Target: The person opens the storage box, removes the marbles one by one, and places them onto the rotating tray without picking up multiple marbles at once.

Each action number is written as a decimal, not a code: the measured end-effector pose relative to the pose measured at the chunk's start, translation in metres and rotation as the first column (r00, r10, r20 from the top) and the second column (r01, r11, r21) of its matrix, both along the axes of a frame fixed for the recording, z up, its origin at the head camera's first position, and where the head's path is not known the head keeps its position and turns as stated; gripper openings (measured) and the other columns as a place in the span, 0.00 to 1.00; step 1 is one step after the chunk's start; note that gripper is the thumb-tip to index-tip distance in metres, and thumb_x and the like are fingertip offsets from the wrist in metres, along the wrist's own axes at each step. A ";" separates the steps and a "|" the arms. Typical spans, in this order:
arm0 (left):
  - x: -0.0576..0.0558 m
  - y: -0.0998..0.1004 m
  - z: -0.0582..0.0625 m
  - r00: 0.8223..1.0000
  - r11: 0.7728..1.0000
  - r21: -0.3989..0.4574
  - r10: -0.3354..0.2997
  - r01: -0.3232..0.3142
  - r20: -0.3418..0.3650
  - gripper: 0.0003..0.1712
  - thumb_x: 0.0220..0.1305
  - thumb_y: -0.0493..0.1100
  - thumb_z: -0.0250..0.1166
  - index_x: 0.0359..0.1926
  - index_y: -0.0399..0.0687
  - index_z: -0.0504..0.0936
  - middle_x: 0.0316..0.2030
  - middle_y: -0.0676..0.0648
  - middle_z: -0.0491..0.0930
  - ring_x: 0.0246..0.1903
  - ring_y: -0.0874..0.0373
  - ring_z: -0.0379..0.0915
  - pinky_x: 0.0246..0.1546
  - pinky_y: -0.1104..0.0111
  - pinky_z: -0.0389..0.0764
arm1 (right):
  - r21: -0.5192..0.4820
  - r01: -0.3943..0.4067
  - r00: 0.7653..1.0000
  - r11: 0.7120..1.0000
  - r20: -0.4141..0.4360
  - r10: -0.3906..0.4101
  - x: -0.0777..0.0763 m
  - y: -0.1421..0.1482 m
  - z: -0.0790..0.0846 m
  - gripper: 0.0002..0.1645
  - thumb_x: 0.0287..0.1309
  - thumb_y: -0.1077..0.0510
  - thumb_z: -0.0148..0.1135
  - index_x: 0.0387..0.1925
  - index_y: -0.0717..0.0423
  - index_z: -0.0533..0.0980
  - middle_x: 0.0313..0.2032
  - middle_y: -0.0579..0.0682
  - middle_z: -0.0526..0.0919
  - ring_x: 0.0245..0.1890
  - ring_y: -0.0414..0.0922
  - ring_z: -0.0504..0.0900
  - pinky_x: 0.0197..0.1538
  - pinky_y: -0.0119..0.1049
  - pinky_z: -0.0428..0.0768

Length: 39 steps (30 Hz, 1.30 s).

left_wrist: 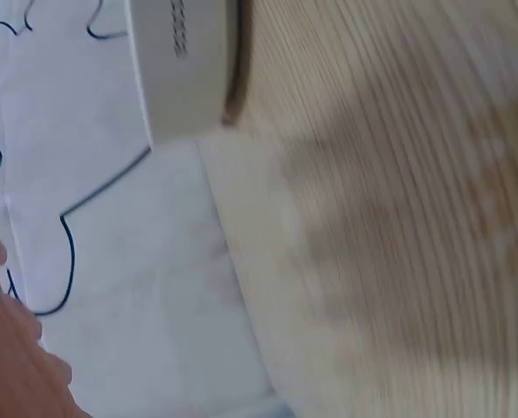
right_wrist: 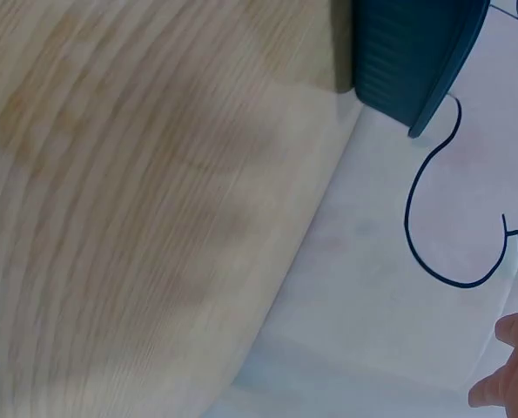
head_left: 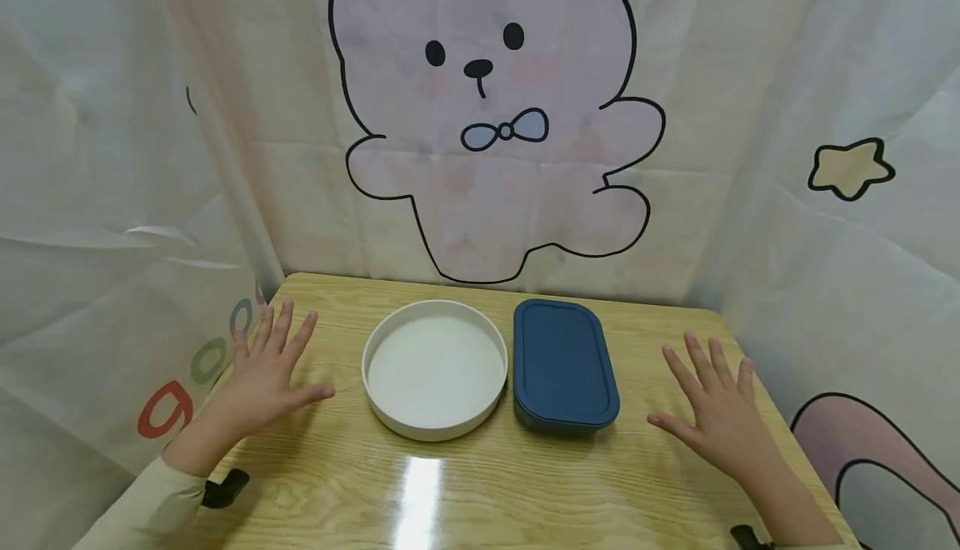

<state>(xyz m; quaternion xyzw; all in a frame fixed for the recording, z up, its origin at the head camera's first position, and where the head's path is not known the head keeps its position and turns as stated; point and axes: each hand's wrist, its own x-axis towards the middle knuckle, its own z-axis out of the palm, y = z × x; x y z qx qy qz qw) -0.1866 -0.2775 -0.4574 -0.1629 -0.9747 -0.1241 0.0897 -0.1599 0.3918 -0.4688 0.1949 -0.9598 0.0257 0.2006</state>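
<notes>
A round, shallow white dish (head_left: 437, 367) with a low upright rim sits on the wooden table. Just right of it lies a dark blue rectangular box (head_left: 566, 362) with its lid on. My left hand (head_left: 262, 379) hovers left of the dish, fingers spread and holding nothing. To the right of the box, my right hand (head_left: 720, 412) is likewise spread above the table, touching nothing. The left wrist view catches the dish's side wall (left_wrist: 185, 70) at the top. In the right wrist view the box's ribbed side (right_wrist: 407, 57) shows at the upper edge.
The wooden table (head_left: 322, 492) has a light glare near its front middle. A pale curtain (head_left: 480, 217) with a bear drawing hangs behind its far edge. More printed curtains, one with a yellow star (head_left: 851, 169), close in the left and right sides.
</notes>
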 end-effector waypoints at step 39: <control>0.030 0.215 -0.022 0.971 0.638 0.767 -0.219 0.070 0.094 0.61 0.56 0.57 0.79 0.82 0.55 0.52 0.78 0.49 0.59 0.76 0.52 0.56 0.73 0.51 0.66 | -0.185 -0.170 0.982 0.968 0.053 0.182 -0.005 -0.054 -0.007 0.60 0.55 0.37 0.74 0.81 0.49 0.55 0.82 0.54 0.48 0.82 0.56 0.40 0.76 0.71 0.41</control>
